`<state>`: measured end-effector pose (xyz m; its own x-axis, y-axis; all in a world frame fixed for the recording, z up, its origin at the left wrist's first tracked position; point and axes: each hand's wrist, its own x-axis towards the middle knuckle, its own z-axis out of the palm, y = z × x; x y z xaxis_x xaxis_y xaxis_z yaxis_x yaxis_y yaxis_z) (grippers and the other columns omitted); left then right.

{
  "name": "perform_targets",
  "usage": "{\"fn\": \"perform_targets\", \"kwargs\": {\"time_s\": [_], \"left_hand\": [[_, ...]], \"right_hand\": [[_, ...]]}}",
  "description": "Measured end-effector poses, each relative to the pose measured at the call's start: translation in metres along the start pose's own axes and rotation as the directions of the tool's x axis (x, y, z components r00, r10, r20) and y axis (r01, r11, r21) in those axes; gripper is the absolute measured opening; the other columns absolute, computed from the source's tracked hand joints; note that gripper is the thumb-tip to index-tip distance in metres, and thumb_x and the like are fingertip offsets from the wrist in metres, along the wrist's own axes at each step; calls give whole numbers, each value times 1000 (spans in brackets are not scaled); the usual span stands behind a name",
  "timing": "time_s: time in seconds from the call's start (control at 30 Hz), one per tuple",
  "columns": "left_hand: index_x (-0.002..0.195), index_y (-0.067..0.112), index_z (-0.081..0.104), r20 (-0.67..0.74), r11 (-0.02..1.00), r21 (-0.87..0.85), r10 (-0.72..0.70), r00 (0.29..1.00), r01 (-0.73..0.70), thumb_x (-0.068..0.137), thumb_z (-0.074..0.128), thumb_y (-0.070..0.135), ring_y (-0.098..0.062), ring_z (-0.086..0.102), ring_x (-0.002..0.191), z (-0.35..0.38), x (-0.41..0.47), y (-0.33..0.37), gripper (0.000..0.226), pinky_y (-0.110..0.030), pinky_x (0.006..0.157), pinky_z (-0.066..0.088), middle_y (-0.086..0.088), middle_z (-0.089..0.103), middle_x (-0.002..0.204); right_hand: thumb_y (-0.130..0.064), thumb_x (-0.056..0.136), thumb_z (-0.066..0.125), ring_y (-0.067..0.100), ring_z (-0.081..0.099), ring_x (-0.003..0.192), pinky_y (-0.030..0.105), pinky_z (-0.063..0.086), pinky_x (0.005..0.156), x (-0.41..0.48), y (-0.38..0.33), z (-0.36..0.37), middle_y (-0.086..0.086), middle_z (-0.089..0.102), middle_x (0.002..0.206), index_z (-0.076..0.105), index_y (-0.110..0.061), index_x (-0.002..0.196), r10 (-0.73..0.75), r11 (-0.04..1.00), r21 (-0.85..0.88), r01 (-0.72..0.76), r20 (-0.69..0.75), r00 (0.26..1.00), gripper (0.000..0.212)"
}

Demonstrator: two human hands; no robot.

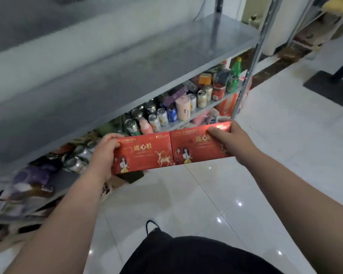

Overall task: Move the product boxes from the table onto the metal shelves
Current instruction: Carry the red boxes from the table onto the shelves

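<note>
Two red product boxes with gold deer and figures printed on them are held side by side in the air: the left box [145, 153] and the right box [198, 147]. My left hand [104, 150] grips the outer left end of the left box. My right hand [232, 139] grips the outer right end of the right box, thumb on top. The boxes hang just in front of and below the bare grey metal shelf [127, 62], above the white floor.
The lower shelf [210, 107] holds several cans, bottles and small packages, among them a green bottle [236, 68]. A metal upright [246, 82] stands at the shelf's right end. Glossy white floor tiles [275, 155] lie to the right, with a dark stand base [331, 88].
</note>
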<state>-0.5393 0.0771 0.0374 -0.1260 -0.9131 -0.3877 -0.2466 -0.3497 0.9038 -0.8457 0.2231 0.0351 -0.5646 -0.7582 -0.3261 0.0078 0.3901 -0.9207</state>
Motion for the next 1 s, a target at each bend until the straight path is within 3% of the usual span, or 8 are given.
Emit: {"fn": "perform_targets", "kwargs": {"time_s": [0.1, 0.23, 0.33, 0.43, 0.63, 0.77, 0.9, 1.0], "left_hand": [[86, 28, 61, -143, 995, -78, 48, 989, -59, 92, 38, 11, -22, 59, 70, -50, -5, 35, 29, -35, 64, 51, -7, 60, 86], [84, 30, 62, -292, 970, -137, 154, 944, -201, 90, 39, 13, -19, 59, 67, -119, -10, 86, 30, -33, 61, 50, -5, 59, 83], [81, 29, 62, -384, 938, -187, 202, 901, -290, 92, 38, 10, -17, 60, 62, -165, -10, 122, 32, -33, 60, 52, -3, 61, 79], [85, 28, 58, -438, 907, -200, 254, 862, -369, 92, 37, 9, -13, 63, 54, -205, -8, 153, 30, -32, 55, 55, 0, 62, 72], [86, 31, 60, -524, 875, -114, 350, 777, -471, 88, 41, 14, -14, 62, 55, -284, 7, 196, 25, -31, 56, 53, 2, 64, 72], [89, 32, 63, -558, 841, -77, 409, 722, -536, 81, 49, 21, -14, 66, 60, -335, 23, 218, 19, -32, 58, 55, -1, 66, 79], [97, 26, 60, -568, 822, -50, 444, 693, -567, 90, 53, 13, -12, 67, 56, -372, 49, 235, 17, -30, 56, 55, 1, 68, 73], [96, 33, 59, -584, 834, 44, 468, 663, -550, 90, 65, 12, -13, 69, 62, -393, 70, 241, 22, -30, 56, 56, 0, 69, 84]], "right_hand": [[-44, 82, 80, 13, 67, 93, 34, 60, 77, 26, -62, 41, -11, 61, 106, 49, -30, 129, -137, 986, -71, 148, 145, 980, 58], [-48, 79, 82, 10, 65, 95, 29, 55, 78, 48, -146, 105, -8, 64, 110, 51, -29, 133, -326, 932, -83, 353, 235, 916, 65], [-52, 77, 82, 16, 67, 100, 35, 55, 91, 57, -204, 149, -3, 67, 114, 54, -30, 131, -423, 885, -83, 457, 266, 866, 65], [-51, 74, 85, 16, 70, 96, 40, 59, 87, 58, -255, 190, -4, 69, 110, 56, -31, 125, -501, 848, -16, 530, 305, 810, 62], [-63, 61, 84, 13, 70, 99, 40, 60, 88, 57, -333, 266, -9, 71, 109, 59, -35, 122, -613, 778, 51, 627, 282, 738, 72], [-44, 77, 85, 10, 70, 90, 29, 58, 71, 56, -370, 316, -8, 69, 106, 57, -29, 122, -639, 764, 129, 632, 287, 714, 55], [-39, 80, 84, 9, 71, 86, 24, 56, 63, 65, -393, 361, -7, 68, 108, 57, -31, 123, -664, 742, 167, 649, 312, 680, 52], [-44, 81, 82, 14, 71, 95, 32, 62, 75, 79, -403, 388, -8, 67, 109, 53, -33, 126, -668, 733, 157, 662, 354, 655, 55]]}}
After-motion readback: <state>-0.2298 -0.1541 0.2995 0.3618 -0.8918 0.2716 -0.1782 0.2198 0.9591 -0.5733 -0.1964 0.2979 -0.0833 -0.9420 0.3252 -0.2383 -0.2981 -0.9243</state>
